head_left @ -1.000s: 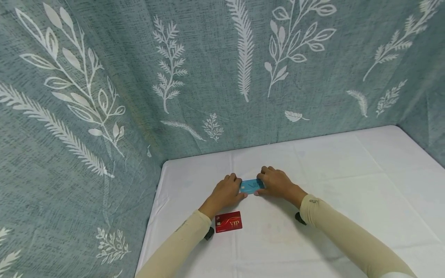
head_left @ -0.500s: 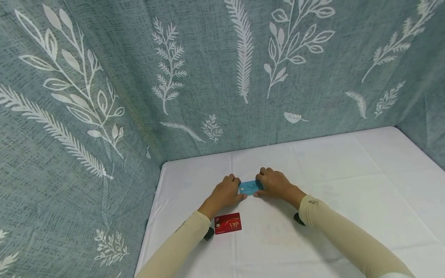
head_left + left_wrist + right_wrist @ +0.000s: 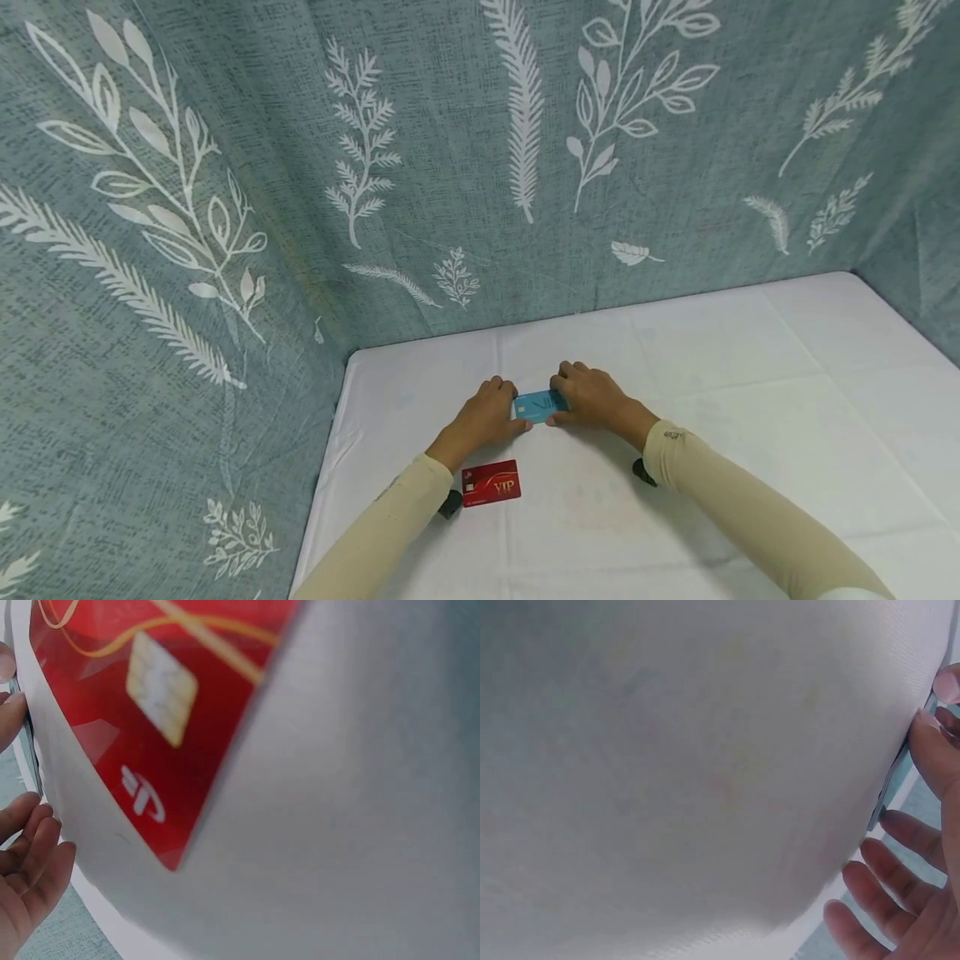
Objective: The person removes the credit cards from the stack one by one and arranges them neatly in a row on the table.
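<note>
A blue plastic card (image 3: 536, 406) with a chip and dark lettering lies flat on the white table, between both hands. My left hand (image 3: 487, 414) holds its left end, thumb at the near edge and fingers at the far edge. At the opposite end my right hand (image 3: 595, 397) pinches the card the same way, covering part of the lettering. In the right wrist view the blue card (image 3: 889, 780) appears edge-on beside the fingers. A red VIP card (image 3: 491, 483) lies nearer the person, untouched, just right of the left wrist; the left wrist view shows this red card (image 3: 150, 697) up close.
The white cloth-covered table (image 3: 720, 400) extends to the right and toward the person. Blue-grey curtains (image 3: 450, 167) with white leaf prints hang behind it and at both sides. Small black wrist devices (image 3: 450, 504) sit under the sleeves.
Both hands stay at the ends of the blue card, with almost no movement. The whole head view has shifted very slightly; the red card lies as before.
</note>
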A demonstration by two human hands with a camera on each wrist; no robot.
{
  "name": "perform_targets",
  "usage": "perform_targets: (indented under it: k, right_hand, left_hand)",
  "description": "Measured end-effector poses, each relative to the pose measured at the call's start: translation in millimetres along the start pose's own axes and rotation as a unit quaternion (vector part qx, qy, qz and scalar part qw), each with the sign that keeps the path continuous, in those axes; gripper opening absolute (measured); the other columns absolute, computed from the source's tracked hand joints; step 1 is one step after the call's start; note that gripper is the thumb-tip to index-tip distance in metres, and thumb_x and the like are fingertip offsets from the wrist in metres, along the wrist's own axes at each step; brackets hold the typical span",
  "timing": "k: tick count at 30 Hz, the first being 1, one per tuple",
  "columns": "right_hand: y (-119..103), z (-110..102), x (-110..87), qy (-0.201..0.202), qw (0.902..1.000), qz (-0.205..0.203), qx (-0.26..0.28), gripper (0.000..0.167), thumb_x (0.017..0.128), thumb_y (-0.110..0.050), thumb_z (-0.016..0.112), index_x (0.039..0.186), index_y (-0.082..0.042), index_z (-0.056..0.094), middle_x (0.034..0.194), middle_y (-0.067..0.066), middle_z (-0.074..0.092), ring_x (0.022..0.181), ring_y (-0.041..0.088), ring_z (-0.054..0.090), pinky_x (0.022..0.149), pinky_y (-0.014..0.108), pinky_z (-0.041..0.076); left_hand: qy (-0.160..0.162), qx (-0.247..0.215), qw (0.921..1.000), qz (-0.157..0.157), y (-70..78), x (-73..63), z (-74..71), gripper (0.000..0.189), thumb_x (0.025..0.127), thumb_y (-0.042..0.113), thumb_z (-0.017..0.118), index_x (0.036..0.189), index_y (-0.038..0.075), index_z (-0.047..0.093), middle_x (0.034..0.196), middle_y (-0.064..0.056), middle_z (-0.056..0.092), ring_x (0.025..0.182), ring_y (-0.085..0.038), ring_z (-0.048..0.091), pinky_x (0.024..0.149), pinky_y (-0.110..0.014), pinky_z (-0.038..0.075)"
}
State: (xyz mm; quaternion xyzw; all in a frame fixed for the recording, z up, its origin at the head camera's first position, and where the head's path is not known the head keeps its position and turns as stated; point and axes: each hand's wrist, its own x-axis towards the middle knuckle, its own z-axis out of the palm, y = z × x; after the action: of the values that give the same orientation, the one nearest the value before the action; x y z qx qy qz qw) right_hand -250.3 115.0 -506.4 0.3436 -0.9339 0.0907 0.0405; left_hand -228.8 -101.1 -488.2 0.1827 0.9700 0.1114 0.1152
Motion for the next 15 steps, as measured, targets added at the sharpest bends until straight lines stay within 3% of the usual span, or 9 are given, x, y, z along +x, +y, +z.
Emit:
perform_targets:
  k: [15]
  right_hand:
    - [-0.8, 1.8, -0.3, 0.004, 0.9999, 0.005, 0.009, 0.053, 0.082, -0.048, 0.08, 0.112, -0.006, 0.066, 0.104, 0.008, 0.061, 0.087, 0.017, 0.056, 0.071, 0.033, 0.053]
  left_hand:
    - [0.017, -0.026, 0.9994, 0.016, 1.2, -1.0, 0.4, 0.059, 0.09, 0.036, 0.076, 0.129, -0.003, 0.056, 0.107, -0.011, 0.058, 0.091, -0.016, 0.05, 0.087, -0.034, 0.051]
